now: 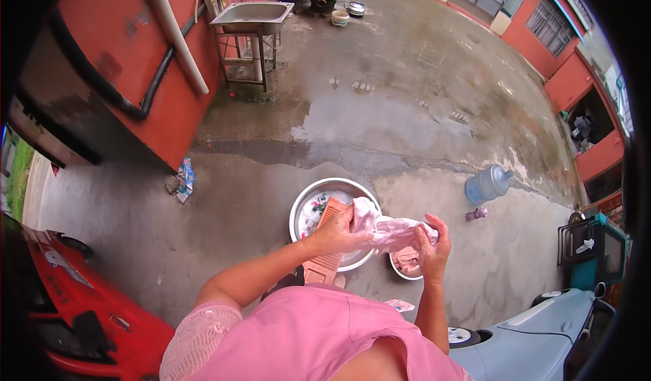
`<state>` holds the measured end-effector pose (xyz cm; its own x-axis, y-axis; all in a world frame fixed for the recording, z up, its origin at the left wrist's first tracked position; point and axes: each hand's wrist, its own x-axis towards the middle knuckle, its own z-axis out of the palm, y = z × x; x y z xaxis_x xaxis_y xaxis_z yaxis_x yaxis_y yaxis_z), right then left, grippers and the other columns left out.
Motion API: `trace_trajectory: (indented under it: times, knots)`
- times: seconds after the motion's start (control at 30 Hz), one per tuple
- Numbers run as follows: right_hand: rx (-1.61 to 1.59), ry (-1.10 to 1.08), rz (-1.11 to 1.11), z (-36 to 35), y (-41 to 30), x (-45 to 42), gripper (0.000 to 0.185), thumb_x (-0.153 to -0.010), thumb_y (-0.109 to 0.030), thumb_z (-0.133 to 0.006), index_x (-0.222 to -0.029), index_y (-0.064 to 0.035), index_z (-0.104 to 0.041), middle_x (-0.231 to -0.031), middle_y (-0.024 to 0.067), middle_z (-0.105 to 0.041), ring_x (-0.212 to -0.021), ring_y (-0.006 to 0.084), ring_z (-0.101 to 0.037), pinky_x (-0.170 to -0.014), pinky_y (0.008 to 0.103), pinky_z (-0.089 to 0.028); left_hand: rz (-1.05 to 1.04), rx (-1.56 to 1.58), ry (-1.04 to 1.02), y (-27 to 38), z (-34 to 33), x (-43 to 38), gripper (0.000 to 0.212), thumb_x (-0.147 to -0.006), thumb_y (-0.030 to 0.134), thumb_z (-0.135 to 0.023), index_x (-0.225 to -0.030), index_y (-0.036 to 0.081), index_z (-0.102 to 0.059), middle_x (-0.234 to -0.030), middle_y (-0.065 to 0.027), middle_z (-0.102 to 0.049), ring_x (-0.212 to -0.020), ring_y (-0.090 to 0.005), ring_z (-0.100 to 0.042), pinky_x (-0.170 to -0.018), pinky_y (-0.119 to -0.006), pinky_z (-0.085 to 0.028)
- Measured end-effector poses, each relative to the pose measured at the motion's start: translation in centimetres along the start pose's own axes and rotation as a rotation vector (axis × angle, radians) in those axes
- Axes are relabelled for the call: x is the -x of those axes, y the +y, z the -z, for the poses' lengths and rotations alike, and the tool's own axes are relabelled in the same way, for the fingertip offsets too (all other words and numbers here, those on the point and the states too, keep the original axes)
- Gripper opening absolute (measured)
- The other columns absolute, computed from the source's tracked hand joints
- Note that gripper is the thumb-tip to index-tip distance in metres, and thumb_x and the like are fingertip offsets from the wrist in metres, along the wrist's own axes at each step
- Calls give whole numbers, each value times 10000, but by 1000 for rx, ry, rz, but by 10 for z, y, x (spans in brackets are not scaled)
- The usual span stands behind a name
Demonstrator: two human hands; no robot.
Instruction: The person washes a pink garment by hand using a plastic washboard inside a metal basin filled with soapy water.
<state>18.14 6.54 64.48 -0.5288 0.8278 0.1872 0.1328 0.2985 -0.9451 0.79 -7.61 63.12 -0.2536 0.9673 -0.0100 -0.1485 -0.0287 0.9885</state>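
Observation:
My left hand (338,233) grips one end of a wet, light pink cloth (394,232); my right hand (432,248) holds its other end. The cloth stretches between them, over the right side of a large metal basin (293,210). Inside that basin are suds (308,218) and a dark patterned item. A ribbed washboard (325,263) leans across the basin's rim towards my body, partly hidden by my left forearm. Below my right hand, a smaller basin (407,277) holds a pinkish cloth (405,260).
A large blue water bottle (484,184) lies beyond my right hand, near a small purple bottle (476,214). A red vehicle (96,310) stands at left, a pale blue car (529,330) at right. Farther off is a metal sink (254,17) on a stand. The concrete is wet in places.

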Motion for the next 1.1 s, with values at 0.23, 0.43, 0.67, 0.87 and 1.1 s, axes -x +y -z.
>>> trace_trajectory:
  times: [0.23,0.43,0.67,0.87,1.1]
  knots:
    - [18,-84,121,24,-33,-12,283,-761,1,-610,-1032,9,-528,-880,69,-566,-814,123,-538,-737,233,-429,-79,-552,47,20,0,18,482,-703,104,-587,-1141,25,-400,-887,-140,-540,-811,-234,-548,-754,-317,-429]
    - [-36,-173,199,31,-34,-20,263,-777,9,-582,-1036,-2,-533,-875,41,-554,-810,102,-524,-730,213,-420,-170,-702,268,3,4,17,205,-709,78,-569,-902,7,-566,-861,-136,-568,-763,-240,-574,-666,-319,-454]
    - [-175,-156,153,27,-32,-23,247,-801,-12,-569,-1045,2,-534,-877,34,-556,-793,87,-522,-700,204,-421,-249,-127,416,10,3,19,302,-817,31,-397,-1110,-3,-464,-1034,-83,-542,-988,-207,-508,-904,-307,-376]
    - [-481,-231,3,-3,-37,-26,171,-849,-75,-532,-1002,-1,-551,-815,9,-585,-708,65,-534,-614,191,-433,-173,1028,141,49,-16,2,304,-852,258,-512,-1070,49,-478,-1084,-130,-510,-1053,-260,-473,-964,-415,-344]
    - [-4,-331,579,-64,-75,-7,174,-750,-98,-628,-914,-78,-575,-787,109,-550,-694,244,-555,-609,306,-444,-159,1206,212,16,-4,-27,410,-831,430,-518,-1019,66,-498,-1014,-104,-549,-959,-252,-532,-887,-417,-420]
